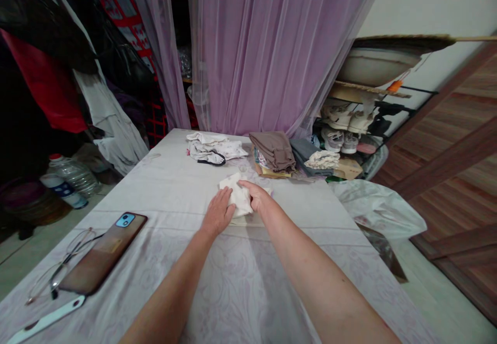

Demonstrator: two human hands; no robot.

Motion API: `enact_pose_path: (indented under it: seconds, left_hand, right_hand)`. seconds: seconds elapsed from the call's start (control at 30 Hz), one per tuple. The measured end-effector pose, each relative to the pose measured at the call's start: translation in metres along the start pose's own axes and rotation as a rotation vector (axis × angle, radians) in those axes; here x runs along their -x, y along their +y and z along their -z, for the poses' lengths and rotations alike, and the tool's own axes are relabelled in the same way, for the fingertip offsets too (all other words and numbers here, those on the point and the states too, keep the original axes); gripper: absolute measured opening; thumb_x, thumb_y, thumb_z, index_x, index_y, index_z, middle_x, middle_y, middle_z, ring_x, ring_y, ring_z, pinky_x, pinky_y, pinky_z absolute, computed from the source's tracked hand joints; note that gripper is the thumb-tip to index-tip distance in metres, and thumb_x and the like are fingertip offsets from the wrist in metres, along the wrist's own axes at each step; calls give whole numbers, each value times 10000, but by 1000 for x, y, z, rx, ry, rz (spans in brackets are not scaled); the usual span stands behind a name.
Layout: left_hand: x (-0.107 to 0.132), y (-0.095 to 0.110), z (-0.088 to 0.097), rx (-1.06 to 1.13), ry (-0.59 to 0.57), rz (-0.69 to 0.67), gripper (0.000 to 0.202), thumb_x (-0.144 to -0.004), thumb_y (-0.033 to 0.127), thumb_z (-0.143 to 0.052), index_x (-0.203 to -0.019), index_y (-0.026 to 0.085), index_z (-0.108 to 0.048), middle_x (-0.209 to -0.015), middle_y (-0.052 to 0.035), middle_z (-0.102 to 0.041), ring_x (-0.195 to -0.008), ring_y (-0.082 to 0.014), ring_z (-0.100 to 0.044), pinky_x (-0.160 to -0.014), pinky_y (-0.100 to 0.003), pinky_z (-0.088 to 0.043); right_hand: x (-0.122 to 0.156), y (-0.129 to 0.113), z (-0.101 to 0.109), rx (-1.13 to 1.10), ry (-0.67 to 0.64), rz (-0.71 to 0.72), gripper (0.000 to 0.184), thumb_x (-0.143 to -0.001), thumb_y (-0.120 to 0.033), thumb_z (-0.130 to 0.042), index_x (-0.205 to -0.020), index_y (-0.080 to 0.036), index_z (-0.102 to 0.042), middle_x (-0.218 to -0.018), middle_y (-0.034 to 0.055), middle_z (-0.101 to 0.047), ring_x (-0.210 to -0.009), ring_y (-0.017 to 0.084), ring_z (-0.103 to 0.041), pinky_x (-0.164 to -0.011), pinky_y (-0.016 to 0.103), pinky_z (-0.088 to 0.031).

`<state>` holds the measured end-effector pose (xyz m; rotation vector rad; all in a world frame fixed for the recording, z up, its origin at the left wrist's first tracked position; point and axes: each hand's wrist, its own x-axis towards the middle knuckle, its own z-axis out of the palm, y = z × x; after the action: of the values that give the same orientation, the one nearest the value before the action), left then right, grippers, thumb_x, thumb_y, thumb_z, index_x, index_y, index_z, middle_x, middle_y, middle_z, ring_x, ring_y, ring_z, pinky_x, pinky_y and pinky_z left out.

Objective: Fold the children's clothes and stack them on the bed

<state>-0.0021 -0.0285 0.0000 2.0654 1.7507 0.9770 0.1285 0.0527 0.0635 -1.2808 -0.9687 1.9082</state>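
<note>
A small folded white cloth (240,199), perhaps a garment, lies between my hands near the middle of the covered table. My left hand (220,208) rests on its left side, with the fingers stretched out flat. At the right edge, my right hand (254,194) grips the cloth between thumb and fingers; the fingers are partly hidden. Some pale fabric shows under the cloth. Farther back lies a loose heap of white patterned clothes (213,147) with a dark trim. To its right sits a stack of folded clothes with a brown garment (274,149) on top.
A phone (106,253), glasses (66,261) and a pale strip-shaped object (46,318) lie at the table's left. Dark grey folded clothes (310,155) are at the back right. A purple curtain (252,48) hangs behind; a plastic bag (380,206) stands right of the table.
</note>
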Motion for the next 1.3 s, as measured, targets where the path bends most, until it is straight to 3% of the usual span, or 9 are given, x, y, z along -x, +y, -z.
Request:
enact_pose_path:
  seconds: [0.2, 0.43, 0.63, 0.77, 0.83, 1.03, 1.17, 1.3]
  left_hand:
    - [2, 3, 0, 49, 28, 2, 555, -918, 347, -426, -1441, 166, -397, -1546, -135, -355, -1430, -260, -307, -1165, -480, -262]
    - [2, 7, 8, 171, 15, -6, 531, -915, 351, -422, -1405, 150, -460, -1520, -130, -401, -1420, -247, -332, -1183, -453, -250]
    - [2, 9, 20, 320, 12, -22, 563, -952, 436, -360, -1447, 172, -402, -1537, -117, -377, -1433, -218, -313, -1195, -420, -231]
    - [6, 16, 16, 212, -55, -129, 880, -804, 601, -581, -1500, 148, -288, -1577, -179, -262, -1454, -299, -250, -1182, -485, -233]
    - [9, 22, 11, 122, -79, -160, 973, -737, 593, -665, -1508, 157, -265, -1586, -193, -225, -1455, -327, -234, -1168, -505, -254]
    - [16, 37, 1, -76, -107, -169, 748, -807, 170, -523, -1510, 168, -267, -1586, -146, -255, -1448, -280, -266, -1151, -454, -300]
    - [17, 46, 3, -210, -148, -157, 709, -791, 143, -492, -1482, 185, -338, -1584, -109, -279, -1455, -287, -243, -1152, -488, -272]
    - [18, 51, 5, -284, -180, -108, 633, -822, 238, -534, -1443, 220, -414, -1552, -99, -352, -1427, -313, -303, -1153, -542, -233]
  right_hand:
    - [0, -3, -13, 105, 90, 46, 125, -733, -201, -634, -853, -163, -635, -624, 23, -695, -578, 202, -657, -616, 334, -551]
    - [-4, 1, -10, 235, 276, 254, 289, -574, -38, -655, -811, -199, -623, -609, -58, -655, -589, 131, -601, -574, 221, -478]
    - [6, -26, 26, 259, 212, 263, 291, -571, -51, -703, -823, -190, -660, -645, -36, -700, -583, 140, -612, -572, 242, -508]
    - [23, -36, 62, 227, 146, 200, 271, -585, -65, -736, -825, -173, -670, -651, 8, -718, -569, 179, -642, -581, 299, -536]
    - [29, -32, 78, 208, 132, 171, 264, -597, -64, -728, -830, -174, -672, -674, 21, -730, -578, 189, -657, -598, 315, -548]
    - [26, -17, 108, 176, 140, 137, 274, -600, -69, -700, -849, -178, -665, -712, 25, -746, -622, 193, -681, -645, 328, -556]
    - [17, -16, 115, 203, 172, 138, 273, -577, -71, -697, -827, -176, -661, -704, 10, -741, -617, 180, -671, -630, 304, -544]
    - [13, -13, 115, 256, 236, 133, 275, -571, -60, -677, -822, -169, -647, -680, 8, -724, -607, 182, -659, -613, 298, -531]
